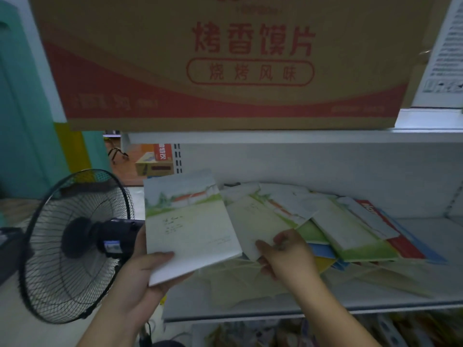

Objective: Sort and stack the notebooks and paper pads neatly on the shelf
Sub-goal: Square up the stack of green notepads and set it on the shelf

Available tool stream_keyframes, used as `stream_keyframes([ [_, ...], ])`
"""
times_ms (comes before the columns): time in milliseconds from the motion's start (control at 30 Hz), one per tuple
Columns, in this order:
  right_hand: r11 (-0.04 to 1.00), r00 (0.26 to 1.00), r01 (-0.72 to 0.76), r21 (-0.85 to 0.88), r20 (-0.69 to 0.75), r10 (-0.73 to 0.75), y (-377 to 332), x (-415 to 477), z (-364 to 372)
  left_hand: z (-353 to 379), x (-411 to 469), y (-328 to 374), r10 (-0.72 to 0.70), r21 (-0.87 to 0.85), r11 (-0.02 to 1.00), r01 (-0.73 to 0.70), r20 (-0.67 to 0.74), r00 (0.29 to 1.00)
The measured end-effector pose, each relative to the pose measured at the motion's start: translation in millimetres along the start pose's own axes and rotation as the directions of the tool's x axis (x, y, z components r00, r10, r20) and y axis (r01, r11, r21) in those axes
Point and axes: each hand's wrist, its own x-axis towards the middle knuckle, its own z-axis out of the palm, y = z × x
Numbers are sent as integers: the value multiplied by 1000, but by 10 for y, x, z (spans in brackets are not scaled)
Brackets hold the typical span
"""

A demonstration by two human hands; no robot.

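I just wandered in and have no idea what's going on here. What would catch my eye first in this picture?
A big cardboard box with red print fills the top of the view. Below it, the left hand holds a landscape-cover notebook, and the right hand grips a second notebook from the untidy pile fanned across the white shelf. A black fan stands at the left.

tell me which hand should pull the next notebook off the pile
Right. The right hand pinches a loose notebook at the near edge of the pile. The left hand is full, holding a thick notebook off to the left.
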Motion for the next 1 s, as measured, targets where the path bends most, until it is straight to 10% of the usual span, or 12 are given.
stream_keyframes([
  [233,963,995,77,260,-77,-59,-103,13,-53,-67,-21,-57,-18,18,1000,19,-17,1000],
  [500,972,954,234,-15,-187,-233,-220,187,-43,19,-84,-50,-10,89,996,16,-65,998],
  [733,657,979,206,725,-151,-140,-602,62,-567,34,-161,7,-31,199,979,46,-78,996],
  [1000,926,944,111,362,254,-213,-400,-356,-341,491,16,-149,-24,134,991,20,33,999],
])
